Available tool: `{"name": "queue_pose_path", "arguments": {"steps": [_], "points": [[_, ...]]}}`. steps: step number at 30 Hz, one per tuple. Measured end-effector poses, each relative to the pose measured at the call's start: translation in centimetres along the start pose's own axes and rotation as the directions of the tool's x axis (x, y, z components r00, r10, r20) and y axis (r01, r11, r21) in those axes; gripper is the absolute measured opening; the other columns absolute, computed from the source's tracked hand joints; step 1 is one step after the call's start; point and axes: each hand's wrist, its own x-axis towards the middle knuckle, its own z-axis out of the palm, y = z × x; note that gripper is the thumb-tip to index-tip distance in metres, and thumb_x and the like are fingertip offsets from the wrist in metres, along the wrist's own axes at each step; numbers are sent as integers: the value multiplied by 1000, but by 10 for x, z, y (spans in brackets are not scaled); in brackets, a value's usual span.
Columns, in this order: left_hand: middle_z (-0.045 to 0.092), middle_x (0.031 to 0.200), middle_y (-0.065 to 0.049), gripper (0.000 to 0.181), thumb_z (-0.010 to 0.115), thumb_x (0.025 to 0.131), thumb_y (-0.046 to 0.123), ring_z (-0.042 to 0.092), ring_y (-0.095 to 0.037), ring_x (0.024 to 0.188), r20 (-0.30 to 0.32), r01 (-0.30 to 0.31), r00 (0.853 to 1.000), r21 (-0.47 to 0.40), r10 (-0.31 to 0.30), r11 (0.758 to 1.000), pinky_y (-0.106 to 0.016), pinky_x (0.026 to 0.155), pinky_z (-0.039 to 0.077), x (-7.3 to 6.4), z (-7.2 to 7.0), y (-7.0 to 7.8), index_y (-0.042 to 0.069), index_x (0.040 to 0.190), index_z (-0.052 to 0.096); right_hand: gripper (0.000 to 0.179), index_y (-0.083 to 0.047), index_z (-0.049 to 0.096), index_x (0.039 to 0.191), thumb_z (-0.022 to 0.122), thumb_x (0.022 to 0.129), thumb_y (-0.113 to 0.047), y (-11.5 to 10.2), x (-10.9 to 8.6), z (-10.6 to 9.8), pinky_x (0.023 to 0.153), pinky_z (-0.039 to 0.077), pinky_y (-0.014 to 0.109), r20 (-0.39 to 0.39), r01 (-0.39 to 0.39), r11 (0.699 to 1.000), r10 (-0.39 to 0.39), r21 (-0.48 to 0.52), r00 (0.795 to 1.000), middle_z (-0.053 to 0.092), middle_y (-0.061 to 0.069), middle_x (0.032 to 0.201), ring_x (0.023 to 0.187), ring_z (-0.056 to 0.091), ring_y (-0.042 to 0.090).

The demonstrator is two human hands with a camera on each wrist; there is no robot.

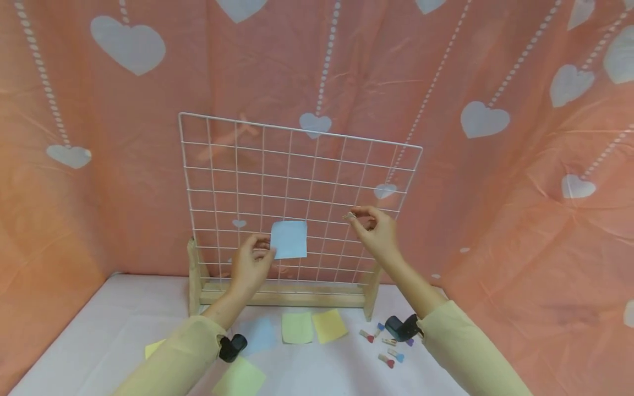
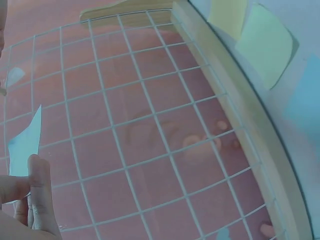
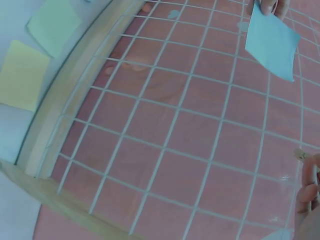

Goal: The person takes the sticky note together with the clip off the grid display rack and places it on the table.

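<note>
My left hand (image 1: 252, 261) pinches a blue square of paper (image 1: 289, 240) by its left edge, between thumb and fingers. The paper stands upright in front of the white wire grid panel (image 1: 324, 184); in the left wrist view the blue paper (image 2: 26, 145) curves slightly. Farther right, my right hand (image 1: 378, 234) pinches a small pale clothespin (image 1: 349, 215) at its fingertips, close before the grid. Part of that clothespin (image 3: 300, 154) shows beside the fingers (image 3: 311, 175) in the right wrist view; the rest is hidden.
The grid stands in a wooden base (image 1: 282, 299) on a white table (image 1: 307, 377). A green note (image 1: 297, 328), a yellow note (image 1: 329, 326) and a blue note (image 1: 261, 334) lie before it. Several mini clothespins with coloured hearts (image 1: 386, 360) lie right. A pink curtain (image 1: 148, 220) hangs behind.
</note>
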Motion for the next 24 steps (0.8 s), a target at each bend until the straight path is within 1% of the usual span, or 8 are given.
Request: {"name": "queue_pose_path", "arguments": {"steps": [4,7,10,14,17,20,22,24], "points": [[59,105,-23,27,61,88,-3,65,-35,92,4,9,1000,-12,-9,1000,-24,72,57,-6,-1,-5,-7,115,56,25,3,65,110,66,90,-12,9,-8,-4,44,41,15,-9,2,1000,-2,13,1000,67,20,101,48,53,1],[58,104,-23,27,61,89,-3,65,-35,90,23,36,999,-26,-35,999,-28,66,58,-10,-1,-8,-7,115,56,24,3,67,108,66,90,-12,16,-13,-8,43,39,15,-21,-20,1000,20,0,1000,67,20,100,47,51,1],[57,103,-22,27,61,89,-2,65,-33,88,33,62,998,-22,-62,998,-24,63,57,-14,-3,-12,-6,115,56,22,3,68,107,67,89,-10,20,-18,-11,42,37,15,-22,-49,999,49,-12,999,68,21,98,46,51,1],[58,101,-22,27,62,88,-3,66,-29,83,30,72,997,-12,-71,997,-22,60,56,-19,-4,-16,-5,114,57,24,2,68,107,68,89,-13,25,-24,-14,40,34,14,-21,-67,997,66,-30,998,69,21,100,46,52,3],[59,101,-21,27,63,88,-3,67,-23,75,35,77,996,-6,-77,997,-22,58,56,-22,-5,-20,-5,114,58,25,3,68,107,69,89,-14,30,-29,-15,41,36,13,-19,-61,998,60,-33,998,69,22,100,47,53,1],[59,101,-21,27,63,88,-2,66,-16,70,56,101,993,-1,-101,995,-22,57,55,-25,-4,-24,-5,114,58,22,4,68,105,68,88,-9,37,-35,-18,42,37,13,-16,-64,997,63,-41,998,69,22,99,48,55,2],[58,102,-21,27,62,88,-2,66,-17,72,72,118,990,-8,-117,993,-25,59,57,-28,-4,-26,-5,115,57,19,4,68,104,68,87,-5,41,-40,-20,41,37,14,-20,-70,996,69,-50,997,69,24,92,48,54,3],[58,103,-21,28,62,88,-3,67,-21,75,85,131,988,-13,-129,991,-28,61,58,-30,-3,-29,-6,116,56,18,3,69,103,68,87,-4,46,-45,-22,40,36,16,-24,-79,995,78,-66,997,69,22,89,47,53,4]]}}
